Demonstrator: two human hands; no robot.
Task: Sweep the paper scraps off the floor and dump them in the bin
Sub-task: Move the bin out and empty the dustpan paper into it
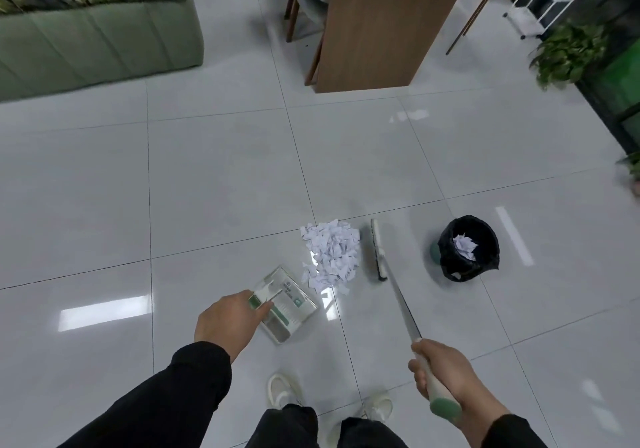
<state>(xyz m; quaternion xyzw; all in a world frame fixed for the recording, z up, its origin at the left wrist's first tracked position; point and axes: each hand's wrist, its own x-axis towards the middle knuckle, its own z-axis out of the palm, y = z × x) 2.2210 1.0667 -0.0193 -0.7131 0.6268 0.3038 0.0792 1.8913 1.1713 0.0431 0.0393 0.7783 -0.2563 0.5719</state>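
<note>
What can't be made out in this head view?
- Print on the clear plastic dustpan: too small, blurred.
- Depth of scraps in the black-lined bin: liner hides it.
- Green object behind the bin: mostly hidden.
- Left hand fingers: curled under the dustpan handle.
- Right edge: motion-blurred.

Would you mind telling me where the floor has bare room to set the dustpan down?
Bare tile lies left of the dustpan toward the sofa, and beyond the scrap pile toward the cabinet. Crowded: pile, broom, bin.

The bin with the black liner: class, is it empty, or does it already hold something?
Not empty. The bin stands upright, and white paper scraps show inside its black liner.
</note>
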